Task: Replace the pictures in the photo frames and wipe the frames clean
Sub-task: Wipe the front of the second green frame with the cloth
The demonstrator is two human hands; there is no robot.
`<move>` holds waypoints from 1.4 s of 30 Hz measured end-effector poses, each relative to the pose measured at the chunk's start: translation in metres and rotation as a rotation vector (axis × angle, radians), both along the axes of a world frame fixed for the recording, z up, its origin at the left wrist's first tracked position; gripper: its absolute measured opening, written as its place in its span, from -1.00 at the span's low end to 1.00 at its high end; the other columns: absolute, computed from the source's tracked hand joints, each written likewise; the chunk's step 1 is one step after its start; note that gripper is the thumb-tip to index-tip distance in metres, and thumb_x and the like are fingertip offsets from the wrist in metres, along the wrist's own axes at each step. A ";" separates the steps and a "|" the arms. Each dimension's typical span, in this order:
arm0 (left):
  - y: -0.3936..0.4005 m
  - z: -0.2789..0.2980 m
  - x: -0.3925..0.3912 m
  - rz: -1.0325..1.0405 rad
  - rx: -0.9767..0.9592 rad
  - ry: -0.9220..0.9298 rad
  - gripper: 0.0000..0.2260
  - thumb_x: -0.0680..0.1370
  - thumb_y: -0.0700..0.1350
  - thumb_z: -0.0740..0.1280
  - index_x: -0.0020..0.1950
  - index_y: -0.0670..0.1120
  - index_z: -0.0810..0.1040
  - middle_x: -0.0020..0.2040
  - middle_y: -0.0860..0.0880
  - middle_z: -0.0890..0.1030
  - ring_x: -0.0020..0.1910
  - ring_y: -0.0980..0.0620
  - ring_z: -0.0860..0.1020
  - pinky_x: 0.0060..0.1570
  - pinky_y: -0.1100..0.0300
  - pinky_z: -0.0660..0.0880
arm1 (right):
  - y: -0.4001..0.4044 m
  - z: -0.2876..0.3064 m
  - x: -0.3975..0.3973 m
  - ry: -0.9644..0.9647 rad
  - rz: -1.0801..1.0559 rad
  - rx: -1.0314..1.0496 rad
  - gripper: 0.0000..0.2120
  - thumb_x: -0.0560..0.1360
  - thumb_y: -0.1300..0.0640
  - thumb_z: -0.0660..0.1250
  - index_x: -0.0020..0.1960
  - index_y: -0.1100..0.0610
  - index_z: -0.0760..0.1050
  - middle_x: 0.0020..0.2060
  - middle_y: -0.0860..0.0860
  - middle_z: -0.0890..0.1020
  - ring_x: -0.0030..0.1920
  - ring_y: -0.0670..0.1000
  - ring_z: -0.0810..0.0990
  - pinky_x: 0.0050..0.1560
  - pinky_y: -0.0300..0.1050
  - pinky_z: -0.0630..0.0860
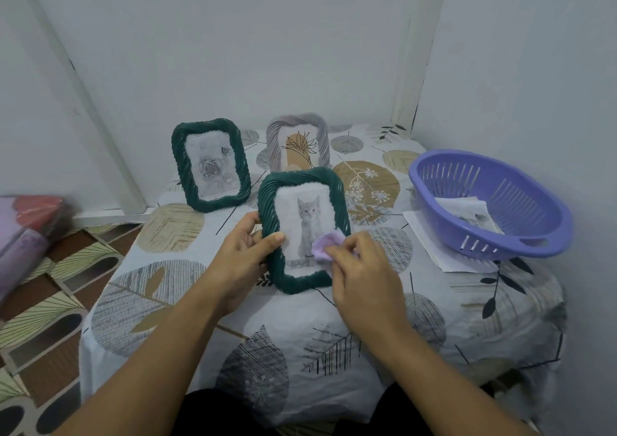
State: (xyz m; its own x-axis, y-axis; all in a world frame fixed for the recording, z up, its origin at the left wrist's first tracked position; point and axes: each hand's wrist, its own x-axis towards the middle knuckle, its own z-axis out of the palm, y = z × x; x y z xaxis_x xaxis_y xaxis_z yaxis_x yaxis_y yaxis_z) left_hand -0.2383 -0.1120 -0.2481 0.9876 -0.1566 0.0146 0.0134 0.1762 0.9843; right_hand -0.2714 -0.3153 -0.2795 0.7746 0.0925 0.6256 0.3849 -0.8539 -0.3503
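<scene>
Wiping underway: kitten frame gripped by left hand, cloth pinched in right hand; two frames at bench's far edge seemingly remaining.

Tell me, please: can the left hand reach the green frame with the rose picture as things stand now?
Probably not yet: the left hand grips the kitten frame. The rose frame stands uncovered behind it, so the way opens once that grip lets go.
</scene>
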 end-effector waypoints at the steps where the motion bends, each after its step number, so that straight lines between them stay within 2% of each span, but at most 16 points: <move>1: 0.000 0.000 0.000 -0.002 0.003 -0.001 -0.72 0.67 -0.27 0.27 0.37 -0.09 0.42 0.04 -0.14 0.73 -0.02 -0.09 0.70 -0.03 -0.01 0.65 | -0.003 0.002 0.002 -0.005 -0.025 0.049 -0.84 0.54 0.22 0.41 0.09 0.08 0.67 -0.06 -0.02 0.46 -0.12 0.05 0.47 -0.37 -0.08 0.48; 3: 0.001 0.000 0.000 -0.001 -0.001 -0.003 -0.72 0.67 -0.27 0.27 0.37 -0.10 0.42 0.03 -0.14 0.73 -0.03 -0.09 0.70 -0.04 -0.02 0.65 | 0.000 0.004 0.001 0.001 -0.041 0.072 -0.84 0.54 0.22 0.41 0.10 0.07 0.67 -0.06 -0.02 0.46 -0.11 0.05 0.46 -0.36 -0.06 0.49; 7: 0.000 -0.001 0.000 0.002 -0.019 0.003 -0.71 0.66 -0.27 0.28 0.38 -0.10 0.42 0.07 -0.18 0.72 -0.03 -0.10 0.70 -0.10 0.04 0.65 | 0.010 -0.002 -0.008 0.015 0.034 -0.035 -0.84 0.55 0.20 0.40 0.11 0.07 0.67 -0.06 -0.03 0.47 -0.09 0.03 0.47 -0.35 -0.05 0.52; 11: 0.001 -0.001 0.001 -0.007 -0.015 0.001 -0.73 0.67 -0.27 0.28 0.36 -0.09 0.43 0.06 -0.15 0.73 -0.02 -0.09 0.71 -0.09 0.02 0.65 | 0.000 0.003 0.003 0.020 -0.040 0.080 -0.82 0.55 0.20 0.40 0.12 0.07 0.68 -0.04 -0.02 0.46 -0.09 0.03 0.46 -0.32 -0.08 0.50; 15: 0.000 -0.003 0.002 0.000 -0.027 0.005 -0.71 0.66 -0.26 0.29 0.37 -0.09 0.43 0.09 -0.19 0.72 0.01 -0.12 0.70 -0.05 -0.01 0.65 | 0.016 -0.003 -0.009 0.011 0.059 -0.025 -0.85 0.56 0.20 0.40 0.10 0.06 0.67 -0.06 -0.04 0.46 -0.10 0.00 0.45 -0.33 -0.11 0.48; 20: 0.001 -0.003 0.001 -0.006 -0.011 -0.002 -0.73 0.66 -0.25 0.29 0.35 -0.08 0.44 0.14 -0.20 0.71 0.06 -0.14 0.70 0.01 -0.05 0.65 | 0.007 -0.002 0.001 0.004 -0.028 0.108 -0.82 0.55 0.21 0.40 0.12 0.07 0.67 -0.04 -0.02 0.47 -0.08 0.03 0.47 -0.30 -0.10 0.48; 24: 0.001 -0.003 0.001 -0.001 -0.013 -0.002 -0.72 0.66 -0.25 0.29 0.36 -0.09 0.44 0.15 -0.23 0.70 0.06 -0.17 0.68 0.07 -0.13 0.64 | 0.019 -0.008 -0.008 -0.001 0.080 0.011 -0.83 0.55 0.21 0.40 0.12 0.07 0.66 -0.03 -0.02 0.47 -0.07 0.04 0.48 -0.28 -0.07 0.50; 28: 0.001 -0.002 0.001 -0.004 -0.005 -0.003 -0.74 0.66 -0.25 0.29 0.34 -0.08 0.44 0.13 -0.19 0.71 0.06 -0.14 0.70 0.05 -0.08 0.65 | 0.008 -0.005 0.002 0.003 -0.028 0.129 -0.82 0.55 0.20 0.40 0.12 0.06 0.67 -0.04 -0.03 0.46 -0.07 0.03 0.46 -0.29 -0.08 0.50; 33: 0.001 -0.003 0.002 -0.003 -0.015 -0.001 -0.74 0.66 -0.26 0.29 0.34 -0.10 0.44 0.13 -0.22 0.70 0.04 -0.16 0.69 0.01 -0.06 0.67 | 0.019 -0.010 -0.008 -0.019 0.072 0.008 -0.83 0.55 0.21 0.41 0.11 0.06 0.67 -0.04 -0.02 0.48 -0.07 0.03 0.46 -0.28 -0.09 0.49; 37: 0.001 -0.002 0.001 -0.006 -0.008 -0.004 -0.74 0.66 -0.26 0.29 0.35 -0.10 0.44 0.12 -0.20 0.71 0.03 -0.13 0.70 -0.01 -0.04 0.66 | 0.012 -0.008 0.000 -0.006 -0.011 0.119 -0.82 0.54 0.21 0.41 0.12 0.05 0.67 -0.04 -0.03 0.47 -0.06 0.01 0.45 -0.28 -0.07 0.51; 42: 0.001 -0.002 0.001 -0.003 -0.015 0.000 -0.73 0.66 -0.25 0.30 0.36 -0.12 0.43 0.11 -0.21 0.71 0.01 -0.14 0.69 -0.03 -0.05 0.67 | 0.018 -0.011 -0.008 -0.034 0.097 -0.004 -0.82 0.55 0.21 0.41 0.12 0.04 0.66 -0.05 -0.04 0.47 -0.08 0.02 0.45 -0.27 -0.10 0.47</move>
State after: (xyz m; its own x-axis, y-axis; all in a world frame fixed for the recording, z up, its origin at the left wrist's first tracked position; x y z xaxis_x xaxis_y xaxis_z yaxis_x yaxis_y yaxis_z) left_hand -0.2374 -0.1109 -0.2504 0.9871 -0.1594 0.0167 0.0143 0.1914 0.9814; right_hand -0.2792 -0.2975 -0.2907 0.7405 0.1685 0.6507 0.4770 -0.8137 -0.3321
